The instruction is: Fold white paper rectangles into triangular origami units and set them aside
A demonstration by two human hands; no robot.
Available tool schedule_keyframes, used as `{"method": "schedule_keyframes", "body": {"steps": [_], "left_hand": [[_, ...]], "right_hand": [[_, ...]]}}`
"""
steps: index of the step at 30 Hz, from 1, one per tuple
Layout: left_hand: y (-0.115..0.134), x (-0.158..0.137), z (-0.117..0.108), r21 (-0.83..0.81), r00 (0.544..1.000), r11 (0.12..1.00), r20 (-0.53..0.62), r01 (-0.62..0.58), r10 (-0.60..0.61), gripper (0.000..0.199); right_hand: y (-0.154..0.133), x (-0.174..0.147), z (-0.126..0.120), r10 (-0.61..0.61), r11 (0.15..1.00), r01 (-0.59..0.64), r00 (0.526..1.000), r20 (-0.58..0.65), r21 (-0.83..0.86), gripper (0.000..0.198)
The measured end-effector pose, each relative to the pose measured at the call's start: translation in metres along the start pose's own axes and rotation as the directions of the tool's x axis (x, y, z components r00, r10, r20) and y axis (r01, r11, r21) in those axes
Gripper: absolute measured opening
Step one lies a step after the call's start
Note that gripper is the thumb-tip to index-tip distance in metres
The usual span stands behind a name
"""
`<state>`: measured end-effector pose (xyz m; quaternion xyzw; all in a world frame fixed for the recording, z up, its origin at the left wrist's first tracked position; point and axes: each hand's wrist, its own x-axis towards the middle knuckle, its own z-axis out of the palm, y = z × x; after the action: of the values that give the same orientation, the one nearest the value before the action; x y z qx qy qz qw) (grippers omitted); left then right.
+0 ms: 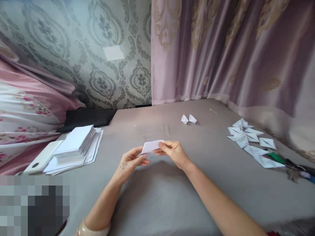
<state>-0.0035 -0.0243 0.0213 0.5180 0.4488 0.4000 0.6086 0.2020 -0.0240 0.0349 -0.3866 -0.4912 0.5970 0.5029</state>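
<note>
A small white folded paper (pixel 151 147) is held up over the middle of the grey cloth surface. My left hand (pixel 131 160) pinches its left end between thumb and fingers. At the right end, my right hand (pixel 172 150) grips it with the thumb on top and the fingers underneath. Farther back stand two small folded paper pieces (pixel 188 119), side by side. To the right lies a loose group of several folded paper shapes (pixel 246 136). A thick stack of white paper sheets (pixel 76 144) sits on the left.
A white flat device (pixel 41 159) lies beside the stack, and a folded black cloth (pixel 91 117) is behind it. Keys (pixel 292 174) and a green-handled item (pixel 276 157) rest at the right. Curtains (pixel 192 65) hang along the back and right.
</note>
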Motion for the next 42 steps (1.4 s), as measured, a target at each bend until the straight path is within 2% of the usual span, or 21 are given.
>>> {"method": "schedule_keyframes", "body": {"steps": [5,9,11,13,15,18,20,24,28,33,37,42], "left_hand": [[0.003,0.002,-0.001,0.183,0.999,0.982,0.017,-0.051,0.048,0.036],[0.007,0.009,-0.005,0.266,0.965,0.927,0.087,-0.263,0.249,0.024],[0.006,0.016,-0.009,0.361,0.928,0.855,0.152,-0.373,0.341,0.023],[0.002,0.023,-0.014,0.502,0.893,0.742,0.178,-0.444,0.414,0.023],[-0.004,0.029,-0.018,0.632,0.855,0.606,0.189,-0.482,0.483,0.024],[-0.013,0.034,-0.022,0.729,0.816,0.458,0.237,-0.508,0.528,0.027],[-0.018,0.036,-0.025,0.762,0.798,0.375,0.296,-0.528,0.525,0.028],[-0.027,0.035,-0.028,0.834,0.795,0.242,0.325,-0.497,0.512,0.027],[-0.031,0.031,-0.028,0.836,0.82,0.251,0.343,-0.489,0.458,0.024],[-0.033,0.028,-0.024,0.806,0.821,0.292,0.365,-0.515,0.439,0.036],[-0.032,0.028,-0.023,0.798,0.818,0.302,0.368,-0.522,0.442,0.043],[-0.023,0.021,-0.018,0.789,0.84,0.358,0.34,-0.499,0.423,0.029]], "right_hand": [[-0.002,-0.003,-0.001,-0.049,0.998,0.049,0.999,0.014,-0.05,0.033],[-0.001,-0.002,-0.004,-0.097,0.99,0.102,0.994,0.053,-0.092,0.024],[0.004,0.0,-0.007,-0.154,0.974,0.162,0.986,0.065,-0.159,0.018],[0.013,0.003,-0.01,-0.22,0.943,0.229,0.973,0.067,-0.242,0.013],[0.023,0.006,-0.012,-0.294,0.888,0.308,0.951,0.094,-0.34,0.017],[0.036,0.01,-0.015,-0.383,0.771,0.415,0.908,0.169,-0.484,0.029],[0.043,0.012,-0.016,-0.388,0.718,0.434,0.898,0.205,-0.545,0.034],[0.05,0.013,-0.016,-0.305,0.634,0.377,0.924,0.229,-0.675,0.035],[0.051,0.012,-0.016,-0.251,0.485,0.312,0.945,0.212,-0.817,0.034],[0.046,0.011,-0.014,-0.208,0.392,0.263,0.959,0.194,-0.882,0.036],[0.042,0.012,-0.012,-0.166,0.356,0.251,0.965,0.203,-0.9,0.031],[0.037,0.005,-0.012,-0.153,0.393,0.241,0.969,0.196,-0.887,0.024]]}}
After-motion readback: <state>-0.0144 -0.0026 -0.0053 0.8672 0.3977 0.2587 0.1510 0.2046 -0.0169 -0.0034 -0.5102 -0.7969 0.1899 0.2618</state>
